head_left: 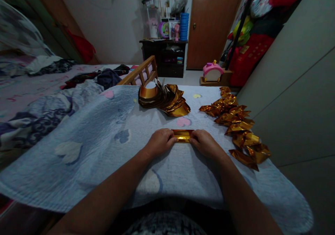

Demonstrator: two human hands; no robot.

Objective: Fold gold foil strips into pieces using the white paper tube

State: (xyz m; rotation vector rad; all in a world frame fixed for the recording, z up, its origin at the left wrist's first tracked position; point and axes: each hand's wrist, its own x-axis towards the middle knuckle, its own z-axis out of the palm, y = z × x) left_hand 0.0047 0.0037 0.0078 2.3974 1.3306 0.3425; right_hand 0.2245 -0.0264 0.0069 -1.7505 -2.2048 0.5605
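A strip of shiny gold foil paper [182, 136] lies crosswise just above the blue quilted cover, folded into a narrow band. My left hand [161, 141] pinches its left end, thumb toward me. At the right end, my right hand [204, 142] grips it in the same way. Beyond my hands sits a fanned stack of gold foil sheets [175, 106], partly curled up at its left. Along the right side runs a row of folded gold foil pieces [239, 127] with pointed ends, several of them overlapping.
The heart-patterned quilted cover [104, 165] spreads under everything. A wooden rail [141, 71] rises behind the stack. Left is a bed with rumpled cloth [57, 102]; a pale cabinet [295, 99] borders the right. A pink toy [213, 71] stands beyond the far edge.
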